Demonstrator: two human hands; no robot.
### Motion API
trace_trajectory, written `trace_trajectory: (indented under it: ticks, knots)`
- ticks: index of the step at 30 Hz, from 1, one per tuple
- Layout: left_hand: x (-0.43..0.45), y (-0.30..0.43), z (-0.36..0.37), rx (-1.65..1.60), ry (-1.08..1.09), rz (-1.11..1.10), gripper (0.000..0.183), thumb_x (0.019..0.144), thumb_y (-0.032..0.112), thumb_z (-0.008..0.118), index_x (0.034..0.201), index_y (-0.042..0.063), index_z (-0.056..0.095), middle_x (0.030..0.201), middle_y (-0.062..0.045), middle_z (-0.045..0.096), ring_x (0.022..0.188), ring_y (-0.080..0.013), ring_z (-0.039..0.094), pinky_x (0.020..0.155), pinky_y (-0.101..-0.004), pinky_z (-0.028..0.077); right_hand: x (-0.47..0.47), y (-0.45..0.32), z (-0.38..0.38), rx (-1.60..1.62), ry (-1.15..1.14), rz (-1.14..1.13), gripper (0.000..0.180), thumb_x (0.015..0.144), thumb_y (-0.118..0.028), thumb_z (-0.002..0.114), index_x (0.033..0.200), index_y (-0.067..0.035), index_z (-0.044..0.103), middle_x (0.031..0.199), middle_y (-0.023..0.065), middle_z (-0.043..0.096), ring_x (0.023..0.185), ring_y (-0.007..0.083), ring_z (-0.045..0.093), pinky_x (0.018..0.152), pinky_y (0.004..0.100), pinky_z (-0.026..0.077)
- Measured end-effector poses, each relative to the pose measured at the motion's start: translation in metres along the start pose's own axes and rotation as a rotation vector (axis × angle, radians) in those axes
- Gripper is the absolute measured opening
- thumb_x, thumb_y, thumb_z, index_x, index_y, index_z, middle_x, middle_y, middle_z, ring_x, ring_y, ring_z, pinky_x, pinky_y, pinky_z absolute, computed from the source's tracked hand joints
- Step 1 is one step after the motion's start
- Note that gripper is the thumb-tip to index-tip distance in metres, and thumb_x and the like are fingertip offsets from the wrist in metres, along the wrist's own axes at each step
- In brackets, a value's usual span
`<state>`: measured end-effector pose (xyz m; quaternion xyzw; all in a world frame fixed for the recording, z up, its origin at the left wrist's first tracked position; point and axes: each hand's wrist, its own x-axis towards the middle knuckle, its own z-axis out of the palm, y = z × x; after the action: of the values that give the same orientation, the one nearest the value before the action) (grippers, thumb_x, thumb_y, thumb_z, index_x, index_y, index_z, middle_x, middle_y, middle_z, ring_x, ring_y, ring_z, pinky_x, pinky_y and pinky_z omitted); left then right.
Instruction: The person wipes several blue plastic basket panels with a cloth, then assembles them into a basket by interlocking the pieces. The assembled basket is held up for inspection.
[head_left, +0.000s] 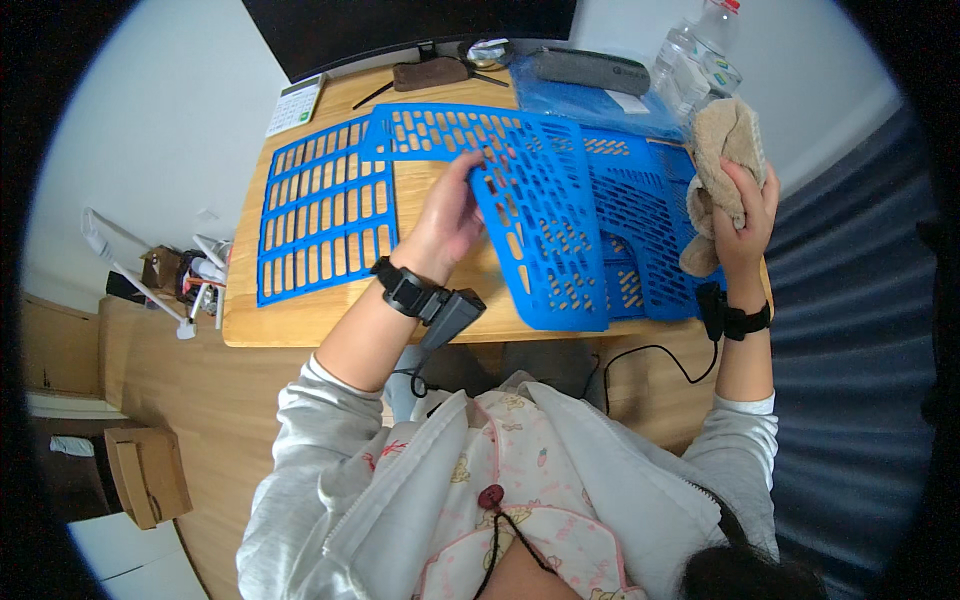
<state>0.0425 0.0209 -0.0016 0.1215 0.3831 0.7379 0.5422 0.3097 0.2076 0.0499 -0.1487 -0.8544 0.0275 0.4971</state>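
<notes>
My left hand grips the edge of a blue perforated plastic panel with a cut-out and holds it tilted over the table. A beige fluffy cloth is bunched in my right hand, at the table's right side. Under and beside the held panel lie more blue perforated panels, partly hidden by it. To the left, a flat blue slatted panel rests on the wooden tabletop. Each wrist wears a black strap with a device, and a cable trails from it.
Along the back stand a monitor, a brown case, a grey zip case on blue plastic wrapping, and clear plastic bottles. A white calculator sits at the back left. A dark curtain hangs at right.
</notes>
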Motion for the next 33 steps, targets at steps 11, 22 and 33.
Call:
trace_trajectory:
  ticks: [11, 22, 33]
  knots:
    - [0.044, -0.079, 0.046, 0.046, -0.137, -0.141, 0.018, 0.090, 0.007, 0.049, 0.105, 0.000, 0.056, 0.100, -0.009, 0.064, 0.081, -0.0179, 0.063, 0.073, -0.0344, 0.055, -0.017, 0.016, -0.034, -0.070, 0.018, 0.023, 0.047, 0.066, 0.007, 0.055, 0.109, -0.010, 0.062, 0.121, 0.0177, 0.046, 0.110, 0.0334, 0.047, 0.095, 0.0360, 0.036]
    - [0.073, -0.117, 0.064, 0.195, -0.037, -0.207, 0.016, 0.091, 0.018, 0.054, 0.092, 0.003, 0.061, 0.085, -0.007, 0.064, 0.072, -0.0142, 0.061, 0.065, -0.0269, 0.053, -0.029, 0.018, -0.055, -0.155, 0.030, 0.054, 0.049, 0.064, 0.009, 0.054, 0.108, -0.011, 0.063, 0.121, 0.0160, 0.046, 0.109, 0.0323, 0.047, 0.095, 0.0354, 0.036]
    - [0.071, -0.092, 0.046, 0.313, -0.259, -0.452, 0.025, 0.091, 0.023, 0.050, 0.095, -0.002, 0.050, 0.089, -0.015, 0.062, 0.081, -0.0267, 0.064, 0.072, -0.0352, 0.055, -0.025, 0.017, -0.047, -0.074, 0.019, 0.040, 0.048, 0.065, 0.008, 0.053, 0.109, -0.011, 0.062, 0.121, 0.0171, 0.045, 0.109, 0.0322, 0.047, 0.095, 0.0362, 0.036]
